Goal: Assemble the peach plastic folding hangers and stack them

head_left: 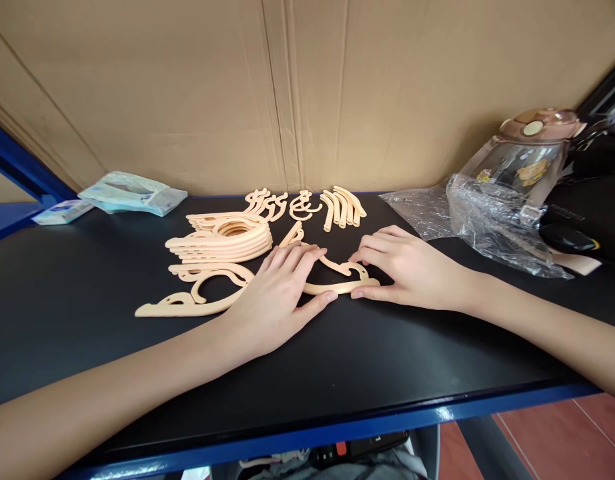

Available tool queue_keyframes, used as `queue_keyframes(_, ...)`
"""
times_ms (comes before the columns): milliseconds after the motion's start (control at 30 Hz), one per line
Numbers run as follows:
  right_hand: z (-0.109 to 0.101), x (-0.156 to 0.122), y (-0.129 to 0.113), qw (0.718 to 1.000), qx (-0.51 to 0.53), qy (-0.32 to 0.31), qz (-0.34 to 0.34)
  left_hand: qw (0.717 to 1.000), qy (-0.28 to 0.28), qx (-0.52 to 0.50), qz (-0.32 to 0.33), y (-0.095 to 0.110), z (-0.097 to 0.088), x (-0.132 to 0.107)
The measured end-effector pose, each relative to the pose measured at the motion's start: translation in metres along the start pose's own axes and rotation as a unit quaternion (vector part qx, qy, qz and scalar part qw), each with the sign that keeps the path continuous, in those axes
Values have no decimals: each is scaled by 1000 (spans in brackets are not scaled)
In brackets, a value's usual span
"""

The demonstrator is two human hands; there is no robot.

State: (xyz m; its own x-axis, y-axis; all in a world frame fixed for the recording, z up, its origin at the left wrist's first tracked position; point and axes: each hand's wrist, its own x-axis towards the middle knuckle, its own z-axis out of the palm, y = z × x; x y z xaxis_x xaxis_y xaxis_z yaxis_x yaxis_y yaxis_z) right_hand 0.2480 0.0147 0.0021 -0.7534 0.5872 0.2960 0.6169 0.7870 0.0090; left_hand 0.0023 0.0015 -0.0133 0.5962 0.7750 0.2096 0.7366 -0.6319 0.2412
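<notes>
Right hand (410, 267) pinches hanger piece (340, 288) between fingers; left hand (277, 293) lies over it, thumb wide, grip unclear. Apparently positioning; next move likely calls for steady alignment.

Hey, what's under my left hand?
A beige hanger arm reaches under your left hand; a curved beige piece emerges toward your right hand. Whether they join beneath is hidden.

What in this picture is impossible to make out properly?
In the head view:
Beige pieces: partly hidden under the left hand.
Bottle: lower part obscured by crumpled clear plastic.
Grey cloth below: cut off by the picture's bottom edge.
Larger light-blue packet: markings too small to read.
</notes>
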Motion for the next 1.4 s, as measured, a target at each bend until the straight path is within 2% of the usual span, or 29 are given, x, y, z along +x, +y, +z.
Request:
queue_keyframes(167,-1,0,-4,998,51,-14,-18,1000,-3,1,-5,-1,1,0)
queue_keyframes(333,-3,0,-8,998,49,-25,-35,1000,0,-13,-7,0,0,1)
queue_keyframes(633,0,-1,-5,998,50,-4,-23,1000,0,-12,4,-1,1,1)
queue_keyframes(1067,2,-1,-4,999,45,-11,-22,1000,-7,8,24,0,-1,-1)
queue_keyframes(1267,1,-1,-5,998,44,-21,-29,999,1,12,32,1,-1,0)
queue_keyframes(1400,1,-1,-6,999,49,-6,-17,1000,13,-13,25,1,-2,-1)
